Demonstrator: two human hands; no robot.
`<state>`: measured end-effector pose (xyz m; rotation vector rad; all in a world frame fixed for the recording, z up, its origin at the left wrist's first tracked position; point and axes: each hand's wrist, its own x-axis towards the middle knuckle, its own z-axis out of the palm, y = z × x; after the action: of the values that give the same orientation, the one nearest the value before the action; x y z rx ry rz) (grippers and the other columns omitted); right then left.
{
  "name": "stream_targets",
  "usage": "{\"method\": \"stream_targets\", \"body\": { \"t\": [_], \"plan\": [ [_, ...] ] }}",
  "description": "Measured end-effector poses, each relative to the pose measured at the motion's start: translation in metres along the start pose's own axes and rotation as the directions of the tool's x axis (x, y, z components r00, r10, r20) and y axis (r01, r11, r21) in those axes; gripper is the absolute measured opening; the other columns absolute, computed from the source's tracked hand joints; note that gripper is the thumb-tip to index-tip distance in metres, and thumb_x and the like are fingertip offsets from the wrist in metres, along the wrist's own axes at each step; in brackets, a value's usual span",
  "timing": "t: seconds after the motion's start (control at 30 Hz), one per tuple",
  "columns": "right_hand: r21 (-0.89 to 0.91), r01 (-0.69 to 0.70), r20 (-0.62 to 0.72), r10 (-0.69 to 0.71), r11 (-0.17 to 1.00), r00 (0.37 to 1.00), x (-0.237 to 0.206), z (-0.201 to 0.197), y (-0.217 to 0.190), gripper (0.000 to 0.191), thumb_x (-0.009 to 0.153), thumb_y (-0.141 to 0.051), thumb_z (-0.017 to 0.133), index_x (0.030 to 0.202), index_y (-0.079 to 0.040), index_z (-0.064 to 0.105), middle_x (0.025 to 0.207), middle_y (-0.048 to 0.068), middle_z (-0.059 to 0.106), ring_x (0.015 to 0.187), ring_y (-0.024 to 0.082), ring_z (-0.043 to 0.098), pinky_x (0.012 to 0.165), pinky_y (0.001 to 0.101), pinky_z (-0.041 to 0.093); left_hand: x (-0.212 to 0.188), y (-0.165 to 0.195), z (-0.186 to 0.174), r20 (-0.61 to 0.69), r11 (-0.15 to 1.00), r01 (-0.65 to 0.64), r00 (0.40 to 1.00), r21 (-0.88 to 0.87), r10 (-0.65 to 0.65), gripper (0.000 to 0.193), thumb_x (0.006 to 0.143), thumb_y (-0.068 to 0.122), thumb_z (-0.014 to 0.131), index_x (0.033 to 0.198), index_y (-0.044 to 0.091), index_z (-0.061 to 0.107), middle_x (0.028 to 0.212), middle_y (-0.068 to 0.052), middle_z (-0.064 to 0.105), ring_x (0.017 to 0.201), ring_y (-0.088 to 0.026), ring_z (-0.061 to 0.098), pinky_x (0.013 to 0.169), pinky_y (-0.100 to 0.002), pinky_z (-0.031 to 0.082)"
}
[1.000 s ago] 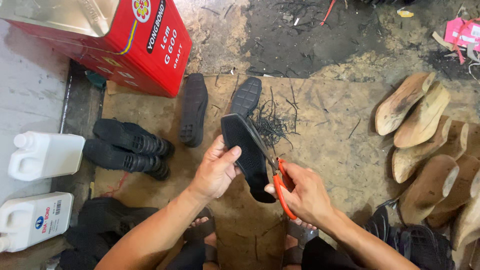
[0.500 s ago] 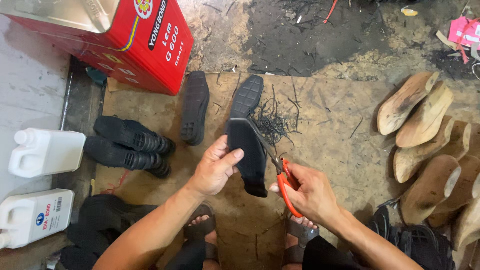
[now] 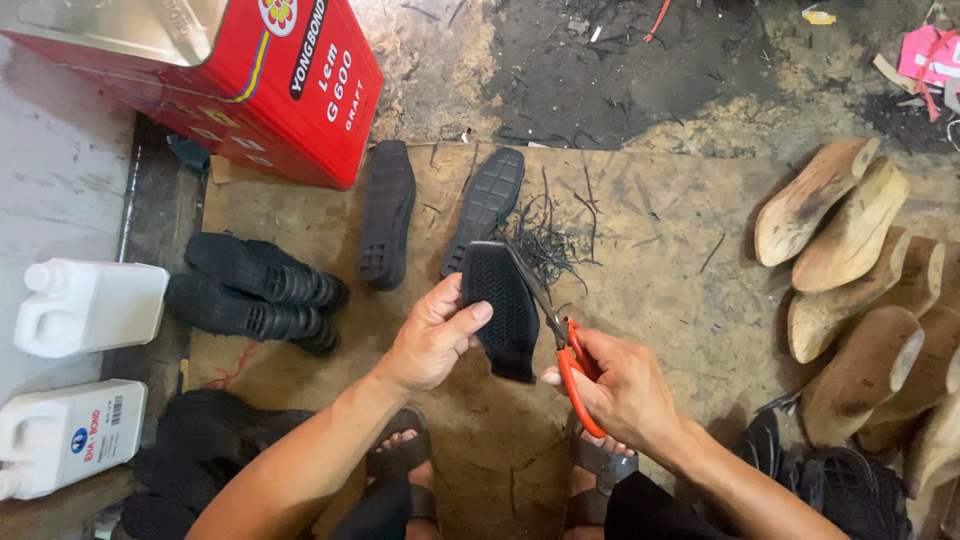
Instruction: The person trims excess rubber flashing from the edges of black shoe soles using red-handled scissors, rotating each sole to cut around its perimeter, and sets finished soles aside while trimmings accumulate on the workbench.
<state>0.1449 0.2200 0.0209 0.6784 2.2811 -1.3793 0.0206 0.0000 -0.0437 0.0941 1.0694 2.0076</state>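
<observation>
Jugs of white plastic point(image 3: 88, 306) are standing at the far left beside a big red tin point(image 3: 230, 80), and black soles point(image 3: 258, 296) are lying stacked on the brown board point(image 3: 660, 250) next to them. Two more soles point(image 3: 388, 214) are resting flat higher up on the board, close to a scatter of thin black trimmings point(image 3: 548, 240).

Moving to the middle, the left hand point(image 3: 432, 340) is pinching a black rubber sole point(image 3: 500, 306) in the air above the board, tread side up, thumb on top and fingers curled underneath. The right hand point(image 3: 625, 392) is closing round the orange handles of scissors point(image 3: 560, 335), whose blades are lying along the sole's right edge; how far apart the blades are standing is hard to tell.

For a clean trim, it seems best to be keeping the sole pinched firmly close to the cut, feeding the edge deep into the blades and turning the sole rather than the scissors, with the left fingertips staying clear of the blade line.

Wooden shoe forms point(image 3: 850, 270) are lying piled at the far right.
</observation>
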Motion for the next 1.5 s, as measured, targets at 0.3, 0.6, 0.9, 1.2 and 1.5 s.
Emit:
{"method": "stream_targets", "body": {
  "t": [0.3, 0.6, 0.9, 1.2, 1.5],
  "plan": [
    [-0.17, 0.273, -0.031, -0.282, 0.947, 0.959, 0.005, -0.012, 0.015, 0.037, 0.076, -0.039, 0.083, 0.083, -0.006, 0.069, 0.055, 0.008, 0.054, 0.047, 0.021, 0.051, 0.047, 0.0381, 0.044, 0.0, 0.011, -0.03, 0.032, 0.953, -0.09, 0.996, 0.289, 0.084, 0.024, 0.108, 0.011, 0.06, 0.129, 0.002, 0.064, 0.106, 0.0, 0.065, 0.093, -0.007, 0.057, 0.083, -0.024, 0.048],
    [-0.241, 0.507, -0.056, -0.533, 0.827, 0.844, 0.011, -0.015, 0.013, 0.043, 0.075, -0.039, 0.084, 0.081, -0.004, 0.06, 0.061, 0.01, 0.051, 0.055, 0.031, 0.053, 0.052, 0.0412, 0.044, -0.002, 0.032, -0.031, 0.114, 0.903, -0.087, 0.993, 0.42, 0.042, 0.032, 0.105, 0.011, 0.06, 0.134, 0.0, 0.061, 0.113, 0.0, 0.071, 0.101, -0.007, 0.064, 0.092, -0.026, 0.054],
    [-0.28, 0.514, -0.049, -0.547, 0.811, 0.836, 0.009, -0.018, 0.004, 0.046, 0.074, -0.043, 0.084, 0.077, -0.005, 0.059, 0.061, 0.012, 0.054, 0.057, 0.035, 0.056, 0.055, 0.0432, 0.047, -0.001, 0.028, -0.033, 0.158, 0.893, -0.088, 0.987, 0.441, 0.019, 0.03, 0.105, 0.01, 0.06, 0.133, -0.001, 0.062, 0.112, 0.001, 0.07, 0.102, -0.006, 0.063, 0.093, -0.025, 0.053],
    [-0.271, 0.474, 0.012, -0.489, 0.838, 0.872, 0.005, -0.032, -0.007, 0.044, 0.071, -0.04, 0.085, 0.091, -0.005, 0.069, 0.057, 0.013, 0.054, 0.05, 0.033, 0.054, 0.05, 0.0427, 0.045, -0.001, 0.04, -0.033, 0.193, 0.882, -0.078, 0.981, 0.465, -0.015, 0.035, 0.104, 0.008, 0.061, 0.137, -0.001, 0.061, 0.118, -0.002, 0.072, 0.106, -0.008, 0.065, 0.097, -0.026, 0.053],
    [-0.24, 0.505, 0.094, -0.498, 0.829, 0.862, 0.005, -0.042, -0.002, 0.041, 0.075, -0.042, 0.085, 0.076, -0.006, 0.065, 0.058, 0.012, 0.055, 0.048, 0.031, 0.052, 0.048, 0.0409, 0.043, -0.002, 0.053, -0.037, 0.2, 0.832, -0.027, 0.974, 0.554, -0.102, 0.036, 0.102, 0.009, 0.062, 0.137, 0.0, 0.063, 0.116, -0.003, 0.073, 0.105, -0.008, 0.065, 0.095, -0.026, 0.054]
  ]
}}
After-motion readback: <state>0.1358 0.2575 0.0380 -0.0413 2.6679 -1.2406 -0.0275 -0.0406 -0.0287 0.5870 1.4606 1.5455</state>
